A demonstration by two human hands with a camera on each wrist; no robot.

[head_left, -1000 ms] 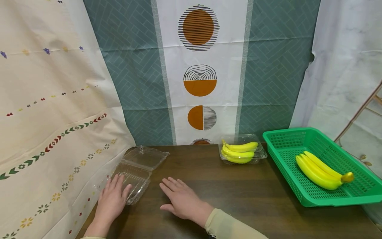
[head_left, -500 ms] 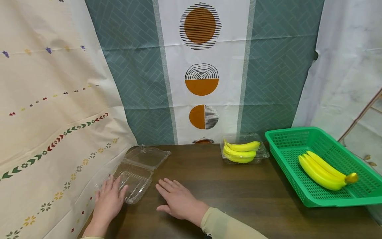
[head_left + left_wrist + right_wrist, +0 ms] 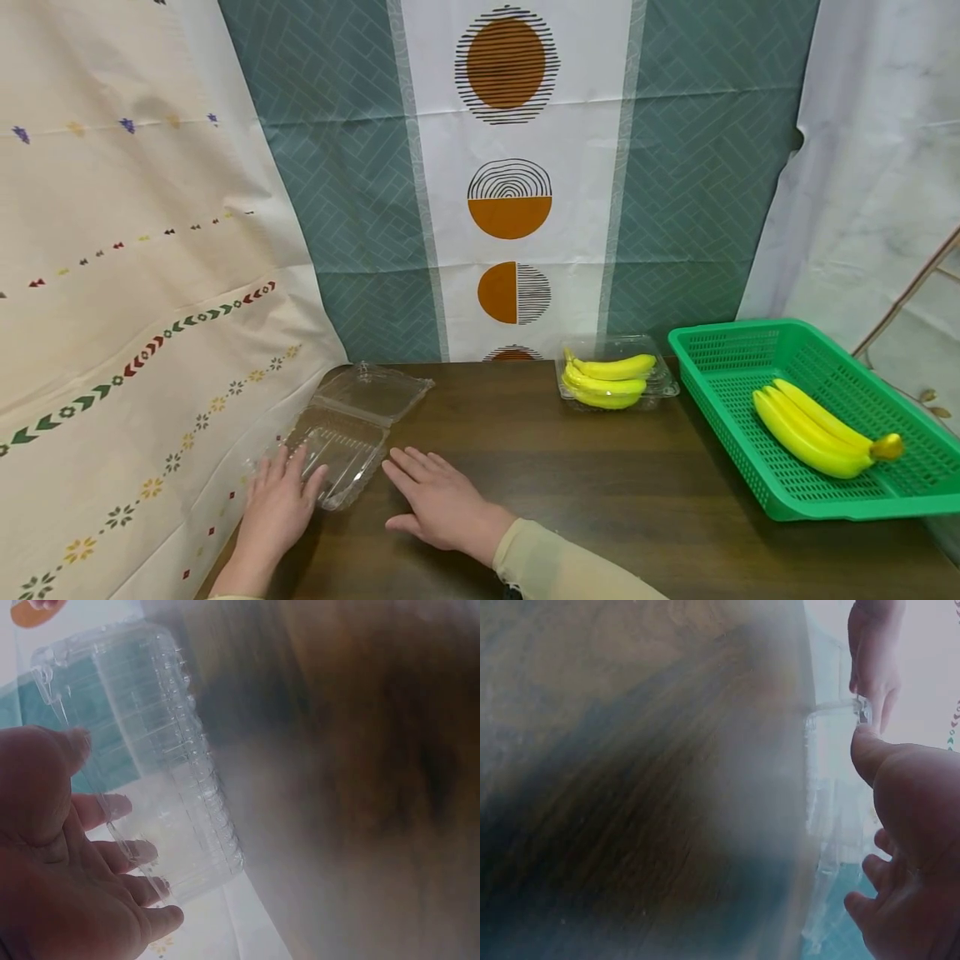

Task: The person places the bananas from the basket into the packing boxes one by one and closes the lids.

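Observation:
A clear plastic clamshell box (image 3: 352, 450) stands on the table at the left, its lid (image 3: 375, 392) folded back and nothing inside. My left hand (image 3: 279, 504) is at the box's near left side, fingers extended; in the left wrist view its fingertips overlap the rim of the box (image 3: 169, 750). To the right of the box is my right hand (image 3: 442, 500), held flat with fingers straight and thumb apart. Nothing lies in its grasp. The right wrist view catches the left hand (image 3: 877, 664) beyond the right thumb.
A second clamshell box (image 3: 662, 382), with bananas (image 3: 606, 387) inside, sits at the back by the patterned cloth (image 3: 517, 133). On the right a green basket (image 3: 840, 507) holds more bananas (image 3: 813, 433). A pale cloth (image 3: 142, 275) borders the table (image 3: 570, 508) on the left.
My right hand has shifted a little to the left, closer to the open box. The left hand has drawn back slightly from over the box. The boxes and basket have stayed put.

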